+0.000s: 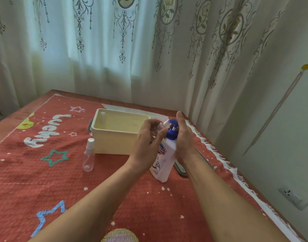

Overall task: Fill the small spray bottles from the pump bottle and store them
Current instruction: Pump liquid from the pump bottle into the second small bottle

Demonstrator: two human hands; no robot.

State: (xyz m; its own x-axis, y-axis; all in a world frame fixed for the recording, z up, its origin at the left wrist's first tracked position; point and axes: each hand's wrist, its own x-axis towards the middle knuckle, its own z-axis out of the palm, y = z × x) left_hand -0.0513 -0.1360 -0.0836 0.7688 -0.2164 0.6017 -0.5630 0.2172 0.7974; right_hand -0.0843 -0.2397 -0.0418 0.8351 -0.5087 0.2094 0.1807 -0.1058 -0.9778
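Open clear spray bottle (pixel 160 126) is gripped by curled left hand (pixel 146 137) fingers, its mouth held at the blue pump head of the Safeguard pump bottle (pixel 162 161). Right hand (pixel 182 137) is laid against the pump, fingers straight and pressed together. Capped spray bottle (pixel 88 156) stands at 9 o'clock of the pump bottle and a cream storage box (pixel 114 142) at 11 o'clock, with another spray bottle (pixel 102 117) inside.
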